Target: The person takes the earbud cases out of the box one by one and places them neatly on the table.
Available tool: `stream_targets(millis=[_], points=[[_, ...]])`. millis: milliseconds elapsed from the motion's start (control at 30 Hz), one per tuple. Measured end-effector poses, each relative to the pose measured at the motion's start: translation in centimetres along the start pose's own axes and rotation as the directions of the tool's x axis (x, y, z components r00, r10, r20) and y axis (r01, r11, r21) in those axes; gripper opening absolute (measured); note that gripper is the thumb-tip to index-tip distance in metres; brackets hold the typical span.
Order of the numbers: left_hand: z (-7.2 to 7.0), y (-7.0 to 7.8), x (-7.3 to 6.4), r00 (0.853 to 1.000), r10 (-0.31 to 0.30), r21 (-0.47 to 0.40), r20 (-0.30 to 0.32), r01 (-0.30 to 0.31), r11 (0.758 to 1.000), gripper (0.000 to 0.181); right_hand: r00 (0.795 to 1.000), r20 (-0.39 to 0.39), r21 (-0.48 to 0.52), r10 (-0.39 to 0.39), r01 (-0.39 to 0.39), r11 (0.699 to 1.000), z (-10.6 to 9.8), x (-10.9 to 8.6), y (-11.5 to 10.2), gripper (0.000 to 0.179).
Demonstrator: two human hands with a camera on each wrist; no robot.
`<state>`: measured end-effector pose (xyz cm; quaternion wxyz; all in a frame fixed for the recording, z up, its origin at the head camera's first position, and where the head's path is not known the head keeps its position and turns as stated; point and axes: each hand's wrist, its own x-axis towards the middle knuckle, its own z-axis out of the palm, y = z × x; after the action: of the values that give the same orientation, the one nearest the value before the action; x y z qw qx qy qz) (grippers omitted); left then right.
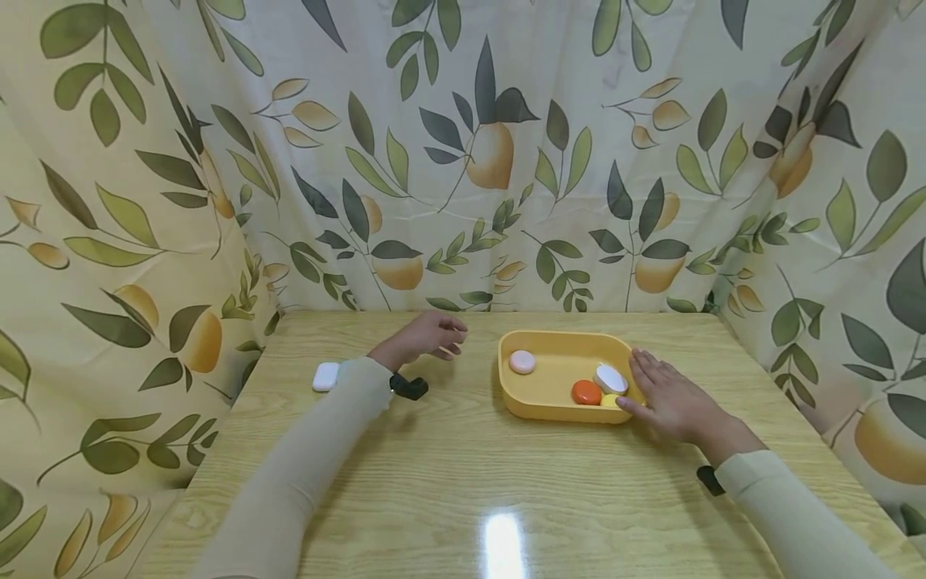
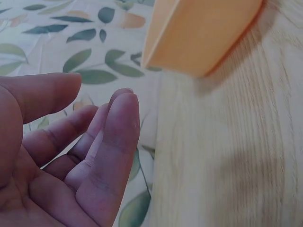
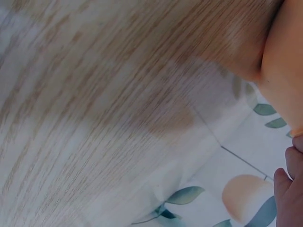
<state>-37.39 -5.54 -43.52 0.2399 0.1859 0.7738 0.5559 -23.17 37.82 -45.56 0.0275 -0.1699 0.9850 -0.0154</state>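
Centre-right, the tray (image 1: pixel 553 412) seems light, stiff, best held by its ends; straight-fingered right hand (image 1: pixel 674 400) touches it, left hand (image 1: pixel 425 338) relaxed, empty.

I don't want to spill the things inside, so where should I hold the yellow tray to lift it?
Probably grip the yellow tray at its short left and right ends, coming in from both sides. It sits flat, has raised walls to hold, and is longest side to side, so holding both ends should keep it level. The right hand is at the right end.
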Motion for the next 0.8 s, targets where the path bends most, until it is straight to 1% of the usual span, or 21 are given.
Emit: stream_targets(millis=[233,433,567,667,800], points=[[1.2,0.9,1.2,1.000,0.021,0.010,0.021,-0.021,1.000,0.035,1.000,-0.008,0.003,-0.004,0.004,1.000,0.0,0.0,-0.1,0.093],[2.2,1.8,2.2,0.999,0.013,0.022,0.052,-0.014,1.000,0.037,1.000,-0.001,0.006,0.014,-0.014,1.000,0.0,-0.1,-0.2,0.092],[3.2,2.5,2.8,0.997,0.021,0.031,0.068,-0.023,0.999,0.035,1.000,-0.002,0.006,0.018,-0.018,1.000,0.0,-0.1,-0.3,0.091],[4.2,3.1,3.3,0.995,0.035,0.037,0.092,-0.038,0.999,0.032,1.000,-0.002,0.009,0.020,-0.020,1.000,0.0,-0.2,-0.2,0.092],[5.4,3.7,3.9,0.992,0.053,0.028,0.112,-0.057,0.998,0.036,1.000,-0.014,0.014,0.014,-0.014,1.000,0.2,-0.2,-0.1,0.093]])
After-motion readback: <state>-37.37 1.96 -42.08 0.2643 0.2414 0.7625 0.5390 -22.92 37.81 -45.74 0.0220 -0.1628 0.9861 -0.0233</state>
